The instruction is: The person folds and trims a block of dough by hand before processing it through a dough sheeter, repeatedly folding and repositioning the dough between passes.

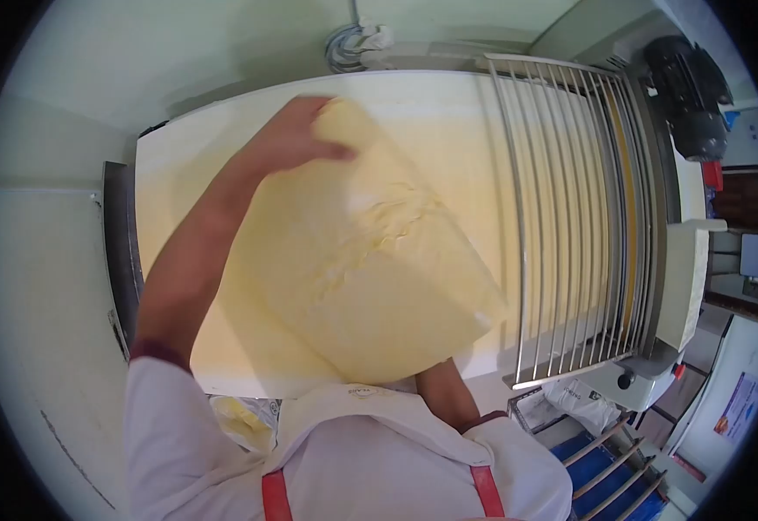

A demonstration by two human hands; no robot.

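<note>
1. The white conveyor belt (448, 113) of the dough sheeter takes up most of the view, and everything else sits around it.
2. Above the middle of that belt hangs a big pale yellow slab of dough (362, 269), tilted, its surface creased and wrinkled near the centre. It is held up off the belt, between the person's chest and the belt's far edge.
3. A metal wire guard (570, 217) stands over the belt's right end, with the slab's right corner just beside it.
4. A black motor (687, 87) sits beyond the guard, at the belt's far right corner.
5. The left hand (296, 135) clutches the slab's far upper edge, fingers curled over it, arm stretched across the belt.
6. The right hand is hidden under the slab's near edge; only the forearm (444, 395) shows, so I cannot tell its grip.
</note>
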